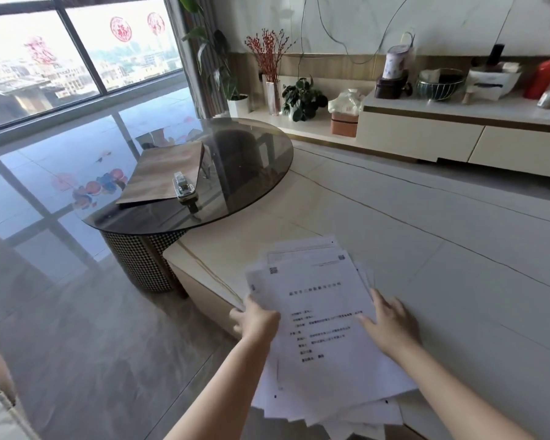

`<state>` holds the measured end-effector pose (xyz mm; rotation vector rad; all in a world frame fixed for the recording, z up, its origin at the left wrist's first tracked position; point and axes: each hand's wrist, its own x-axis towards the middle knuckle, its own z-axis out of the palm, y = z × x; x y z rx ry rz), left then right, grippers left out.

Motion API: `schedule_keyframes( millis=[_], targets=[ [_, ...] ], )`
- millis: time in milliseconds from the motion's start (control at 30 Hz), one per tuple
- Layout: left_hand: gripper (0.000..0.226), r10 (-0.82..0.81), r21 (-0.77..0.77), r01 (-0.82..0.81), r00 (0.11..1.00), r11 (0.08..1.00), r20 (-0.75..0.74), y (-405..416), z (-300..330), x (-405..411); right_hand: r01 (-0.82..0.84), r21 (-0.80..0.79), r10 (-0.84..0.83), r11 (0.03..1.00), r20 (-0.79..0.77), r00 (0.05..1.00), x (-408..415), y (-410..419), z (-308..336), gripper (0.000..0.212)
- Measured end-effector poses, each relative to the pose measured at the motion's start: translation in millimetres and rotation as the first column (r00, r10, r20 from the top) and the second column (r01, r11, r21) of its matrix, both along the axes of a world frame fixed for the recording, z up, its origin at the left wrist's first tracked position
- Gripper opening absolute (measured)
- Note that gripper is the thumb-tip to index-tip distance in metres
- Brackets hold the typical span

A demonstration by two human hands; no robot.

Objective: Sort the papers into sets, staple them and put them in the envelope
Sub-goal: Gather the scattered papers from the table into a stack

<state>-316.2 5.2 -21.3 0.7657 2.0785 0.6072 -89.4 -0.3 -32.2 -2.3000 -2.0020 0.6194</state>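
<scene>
A loose, fanned stack of printed white papers (318, 312) lies on the white stone table (426, 249) near its left corner. My left hand (256, 320) grips the stack's left edge, fingers curled under it. Flat on the top sheet at the stack's right side lies my right hand (391, 322), fingers spread. A brown envelope (162, 176) lies on the round dark glass table (235, 173) further off, and a clear stapler (183, 185) stands at the envelope's near right corner.
The glass table overlaps the white table's far left corner. A low cabinet (458, 134) with plants, a vase, a bowl and boxes runs along the back wall. Glossy floor and a large window lie to the left.
</scene>
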Motion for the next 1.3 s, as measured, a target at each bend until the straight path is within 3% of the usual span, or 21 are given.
schedule_keyframes(
  millis=[100,200,267,367,500,633,700,767,867,1100,1133,1233,1300],
  targets=[
    [0.087,0.107,-0.018,-0.105,0.982,0.994,0.155,-10,-14,-12,-0.064,-0.029,0.063,0.998,-0.016,0.998,-7,2,-3,0.065],
    [0.066,0.274,-0.064,-0.269,0.894,0.961,0.355,-14,-19,-23,-0.102,-0.028,0.1,0.994,-0.067,0.993,-9,5,-5,0.066],
    [0.054,0.296,-0.071,-0.295,0.856,0.953,0.424,-14,-25,-28,-0.043,0.04,0.046,0.998,-0.058,0.997,-7,5,-8,0.066],
    [0.042,0.281,-0.092,-0.272,0.827,0.958,0.488,-16,-24,-23,0.028,0.065,-0.03,0.998,0.02,0.999,-12,-1,-10,0.061],
    [0.04,0.204,-0.071,-0.197,0.822,0.978,0.531,-17,-18,-6,-0.014,-0.086,0.01,0.996,-0.043,0.999,-30,-10,-8,0.067],
    [0.009,0.021,0.067,-0.054,0.907,0.996,0.42,-19,17,7,-0.034,-0.063,0.03,0.997,-0.072,0.997,-23,-15,3,0.067],
    [0.01,-0.075,0.15,0.018,0.921,0.988,0.382,-17,35,8,0.019,-0.074,-0.035,0.997,-0.211,0.977,-12,-17,10,0.069],
    [0.012,-0.168,0.228,0.085,0.911,0.97,0.377,-15,53,9,0.122,-0.104,-0.157,0.987,-0.463,0.872,2,-19,19,0.074],
    [0.014,-0.306,0.318,0.187,0.87,0.93,0.386,-15,83,9,0.248,-0.186,-0.304,0.951,-0.72,0.624,28,-23,37,0.08],
    [0.021,-0.516,0.43,0.343,0.759,0.835,0.397,-9,142,33,0.317,-0.125,-0.224,0.94,-0.928,0.297,84,-26,79,0.122],
    [0.02,-0.53,0.448,0.347,0.752,0.824,0.393,-7,148,41,0.328,-0.113,-0.203,0.938,-0.945,0.255,90,-27,88,0.114],
    [0.017,-0.521,0.498,0.31,0.772,0.809,0.365,2,161,71,0.393,-0.014,-0.107,0.919,-0.971,0.215,103,-26,119,0.055],
    [0.015,-0.509,0.53,0.276,0.781,0.802,0.362,8,169,95,0.533,0.04,-0.091,0.845,-0.971,0.219,113,-21,135,0.041]
  ],
)
